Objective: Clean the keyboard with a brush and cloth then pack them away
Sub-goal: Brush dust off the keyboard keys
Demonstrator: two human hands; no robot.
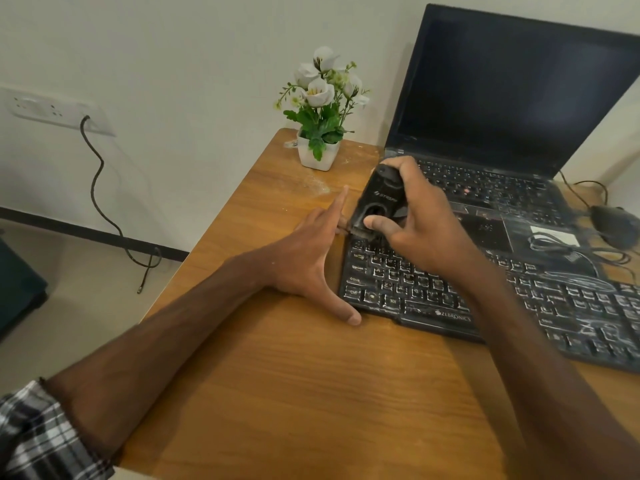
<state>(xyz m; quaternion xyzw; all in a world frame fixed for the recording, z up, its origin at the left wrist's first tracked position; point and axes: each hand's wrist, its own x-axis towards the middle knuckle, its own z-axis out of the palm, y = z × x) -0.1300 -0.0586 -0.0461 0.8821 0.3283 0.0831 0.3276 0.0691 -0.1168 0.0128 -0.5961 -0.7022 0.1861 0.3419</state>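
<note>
Keyboard (554, 306), black and streaked with white dust, lies across the wooden surface (311, 393) from the centre out toward 3 o'clock, its far edge just in front of an open laptop (519, 98). A small white pot (317, 154) at 12 o'clock holds artificial white flowers (325, 84); pale dust is scattered on the wood just beside it. The surface's left edge runs from 7 o'clock up to the pot, and the keyboard's left end stops short of it. Bare wood spreads from the keyboard's near edge down to 6 o'clock. A mouse (613, 223) sits at 3 o'clock, and a coiled cable (554, 242) rests on the laptop's palm rest.

The right grip (415, 216) is curled round a black brush (377, 199), thumb across its front, bristles down on the keyboard's far-left corner at 12 o'clock. The left grip (311, 251) is spread flat on the wood against the keyboard's left end, fingers straight, thumb tip touching the near-left corner.
</note>
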